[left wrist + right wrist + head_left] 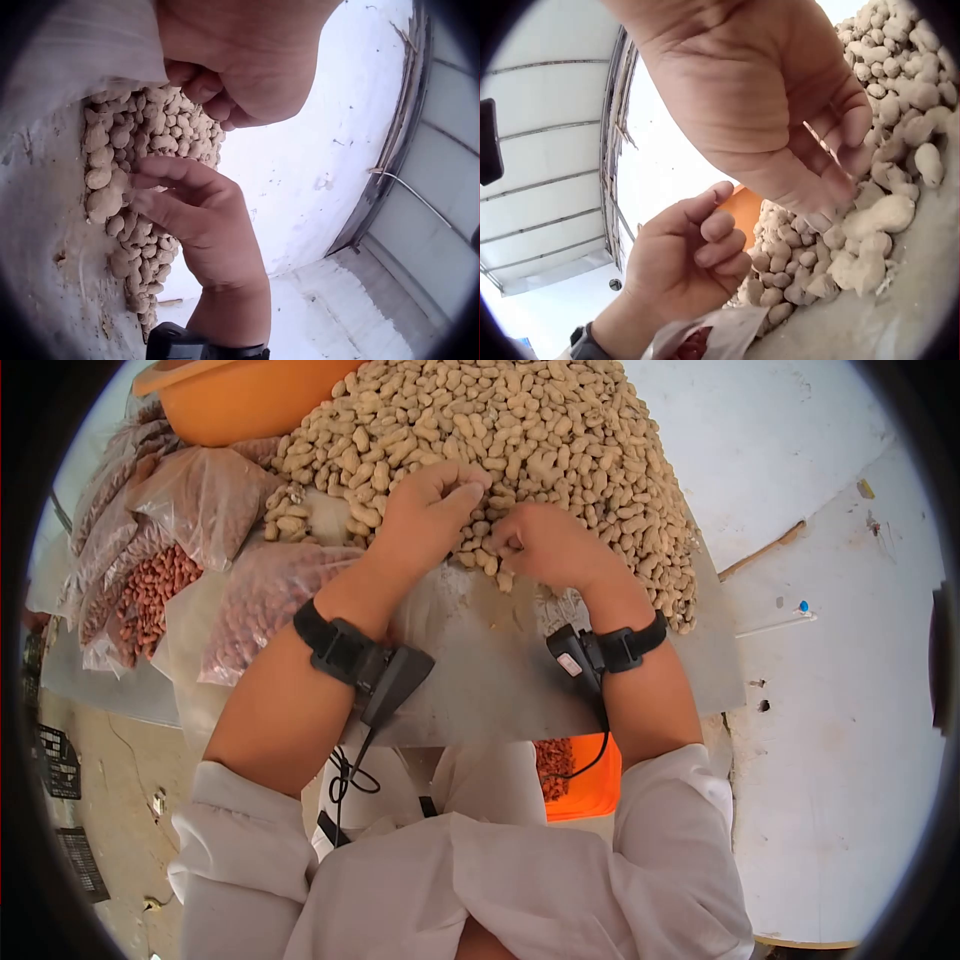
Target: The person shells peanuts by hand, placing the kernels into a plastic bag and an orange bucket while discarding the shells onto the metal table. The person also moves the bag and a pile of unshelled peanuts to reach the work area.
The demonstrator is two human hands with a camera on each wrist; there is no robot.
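My right hand (555, 545) reaches into the near edge of a heap of unshelled peanuts (520, 430). Its thumb and fingertips are right at the peanuts (877, 217), with a gap between thumb and forefinger in the left wrist view. Beside it, my left hand (430, 510) hovers over the heap, overlapping it in the head view. The left hand's fingers (724, 251) are curled toward the palm, and no peanut shows among them. Its palm is partly hidden.
An orange basin (230, 405) stands at the back left. Plastic bags of red-skinned kernels (155, 595) lie on the left. Below the table edge is an orange container (590, 780) with reddish bits. A stick (762, 550) lies on the white surface at right.
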